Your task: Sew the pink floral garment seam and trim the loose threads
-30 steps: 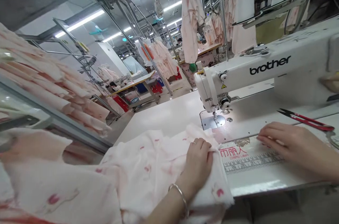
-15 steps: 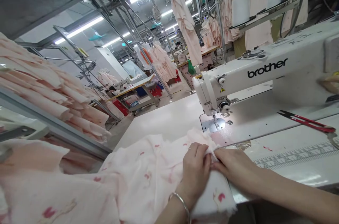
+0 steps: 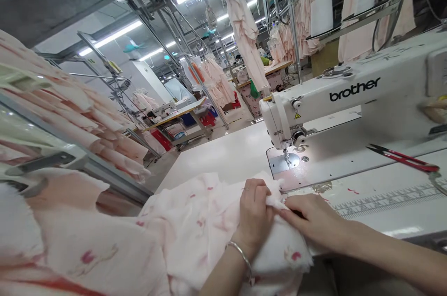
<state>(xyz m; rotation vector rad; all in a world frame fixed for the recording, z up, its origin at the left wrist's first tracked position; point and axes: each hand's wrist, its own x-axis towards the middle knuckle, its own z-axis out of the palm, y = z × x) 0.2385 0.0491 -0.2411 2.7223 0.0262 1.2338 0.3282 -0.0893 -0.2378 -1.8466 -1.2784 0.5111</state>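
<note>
Pale pink fabric (image 3: 195, 221) with small red-pink prints spreads over the front of the sewing table and off to the left. My left hand (image 3: 255, 212), with a ring and a silver bangle on its wrist, is closed on a bunched edge of it. Opposite, my right hand (image 3: 310, 219) pinches the same edge between thumb and fingers. A short gathered strip shows between the two hands. Just beyond them stands the white sewing machine (image 3: 321, 100), its needle and presser foot over the metal needle plate (image 3: 284, 161), apart from the fabric.
Red-handled thread snips (image 3: 405, 158) lie on the machine bed at right, behind a printed ruler strip (image 3: 387, 200). Stacked pink fabric pieces (image 3: 70, 105) hang over a metal rail at left. White thread cones (image 3: 321, 14) stand on a rack at upper right.
My hands have drawn slightly apart, stretching the bunched edge between them. The view has shifted a little, and more of the fabric at lower left shows.
</note>
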